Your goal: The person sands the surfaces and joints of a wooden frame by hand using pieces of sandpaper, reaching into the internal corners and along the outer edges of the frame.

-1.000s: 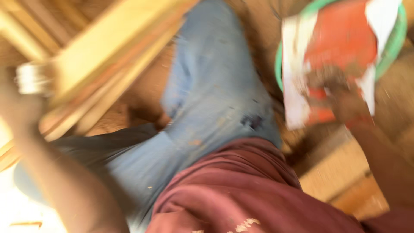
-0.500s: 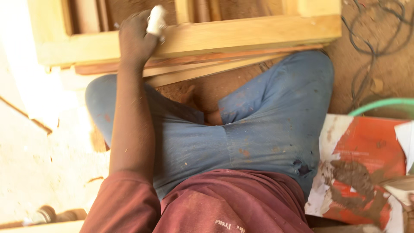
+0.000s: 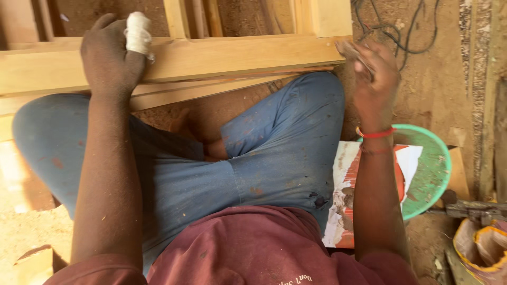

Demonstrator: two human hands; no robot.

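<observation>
Two hands: left hand (image 3: 108,55) flat on the pale wooden frame (image 3: 222,55); right hand (image 3: 372,74) pinches brown filler.

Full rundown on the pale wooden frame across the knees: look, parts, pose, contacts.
The pale wooden frame looks like unfinished light timber: a long horizontal rail with upright members rising from it to the top edge, dark gaps between them. It lies flat and level over both knees in blue jeans, with thinner wooden strips stacked just under the rail. The left hand, one finger wrapped in white bandage, rests on the rail. The right hand is at the rail's right end, holding a small brownish piece; contact there is unclear.
</observation>
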